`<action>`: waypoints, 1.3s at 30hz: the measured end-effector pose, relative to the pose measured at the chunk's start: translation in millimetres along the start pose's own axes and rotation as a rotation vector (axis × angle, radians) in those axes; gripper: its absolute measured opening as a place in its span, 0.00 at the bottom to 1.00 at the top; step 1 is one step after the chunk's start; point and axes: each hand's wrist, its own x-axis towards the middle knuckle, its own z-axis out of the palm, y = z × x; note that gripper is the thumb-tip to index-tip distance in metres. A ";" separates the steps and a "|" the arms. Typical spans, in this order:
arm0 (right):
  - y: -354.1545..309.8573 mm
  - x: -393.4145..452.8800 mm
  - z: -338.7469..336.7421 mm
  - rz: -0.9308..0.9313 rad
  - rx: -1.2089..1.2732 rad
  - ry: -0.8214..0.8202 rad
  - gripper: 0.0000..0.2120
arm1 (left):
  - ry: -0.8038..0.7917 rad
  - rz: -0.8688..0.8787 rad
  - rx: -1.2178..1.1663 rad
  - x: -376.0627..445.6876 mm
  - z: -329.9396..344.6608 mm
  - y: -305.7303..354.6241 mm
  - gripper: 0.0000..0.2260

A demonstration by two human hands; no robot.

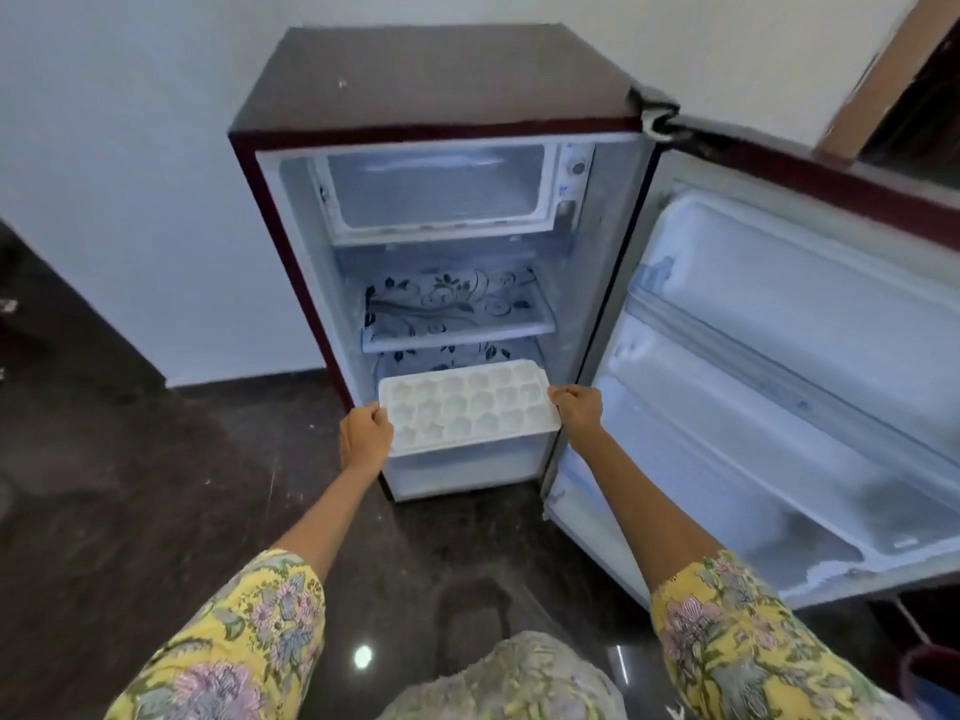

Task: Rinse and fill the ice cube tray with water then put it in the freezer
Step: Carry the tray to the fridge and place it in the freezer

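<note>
A white ice cube tray (pixel 467 405) with several cups is held level in front of the open fridge, low down near the bottom shelf. My left hand (pixel 365 436) grips its left end and my right hand (pixel 577 407) grips its right end. The freezer compartment (pixel 436 187) sits at the top of the fridge interior, its flap looking frosted and shut. I cannot tell whether the cups hold water.
The small maroon fridge (pixel 441 75) stands against a white wall, its door (pixel 779 381) swung wide to the right with bare door shelves. Inside, a shelf (pixel 452 309) carries a floral liner. The floor (pixel 156 485) is dark and glossy.
</note>
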 end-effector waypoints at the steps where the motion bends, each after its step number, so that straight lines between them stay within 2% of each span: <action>1: -10.8 3.0 2.8 -0.014 0.011 0.008 0.13 | 0.013 0.024 -0.014 11.1 -4.4 6.1 0.19; 7: -88.8 28.1 18.3 -0.080 0.044 0.007 0.08 | 0.085 0.149 -0.087 77.7 -28.4 56.9 0.20; 15: -163.4 96.4 55.6 -0.168 0.079 -0.024 0.20 | 0.190 0.176 -0.134 165.0 -30.1 100.0 0.20; 16: -171.8 103.8 61.0 -0.178 0.073 -0.025 0.18 | 0.200 0.155 -0.141 177.5 -29.5 104.1 0.21; 18: -187.1 119.0 71.8 -0.211 0.064 -0.009 0.06 | 0.212 0.139 -0.167 204.6 -27.6 110.9 0.19; 21: -210.4 144.1 88.0 -0.243 0.025 -0.020 0.14 | 0.227 0.171 -0.188 239.7 -26.9 124.2 0.17; 24: -232.8 168.4 101.6 -0.311 -0.037 -0.011 0.14 | 0.236 0.180 -0.146 265.5 -29.4 139.0 0.22; 28: -249.1 193.7 119.5 -0.442 -0.226 0.036 0.10 | 0.195 0.156 -0.070 300.2 -25.5 146.8 0.10; 32: -254.8 216.9 136.6 -0.567 -0.374 0.055 0.12 | 0.170 0.163 0.049 324.0 -13.5 150.5 0.12; 36: -252.8 242.1 148.1 -0.506 -0.390 0.054 0.13 | 0.210 0.182 0.145 339.1 -3.4 160.0 0.12; 39: -250.2 253.4 154.1 -0.478 -0.391 0.058 0.13 | 0.201 0.182 0.131 350.8 1.7 162.6 0.13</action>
